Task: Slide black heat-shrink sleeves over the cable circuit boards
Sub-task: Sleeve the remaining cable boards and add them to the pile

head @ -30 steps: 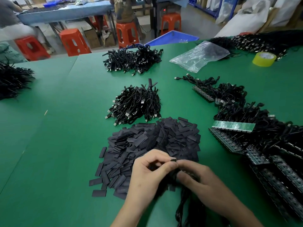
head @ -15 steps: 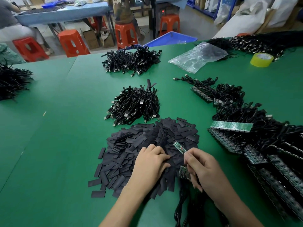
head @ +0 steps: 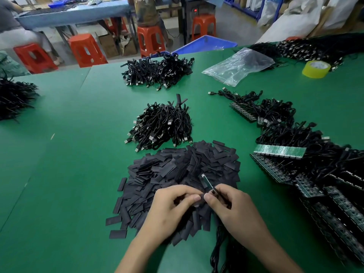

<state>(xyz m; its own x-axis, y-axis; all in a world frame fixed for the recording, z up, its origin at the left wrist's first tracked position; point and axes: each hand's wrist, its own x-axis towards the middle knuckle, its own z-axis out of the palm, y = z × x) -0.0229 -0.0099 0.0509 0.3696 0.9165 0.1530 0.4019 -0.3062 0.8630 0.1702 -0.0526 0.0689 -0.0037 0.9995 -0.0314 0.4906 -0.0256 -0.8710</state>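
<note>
- Right hand (head: 236, 209) pinches the board (head: 206, 180) at its cable end, above the near edge of the pile (head: 167, 170).
- Left hand (head: 173, 209) pinches what looks like a sleeve (head: 201, 197), just beside the board.
- Sleeve is likely light, thin and floppy: grip its edges so the mouth stays open.
</note>
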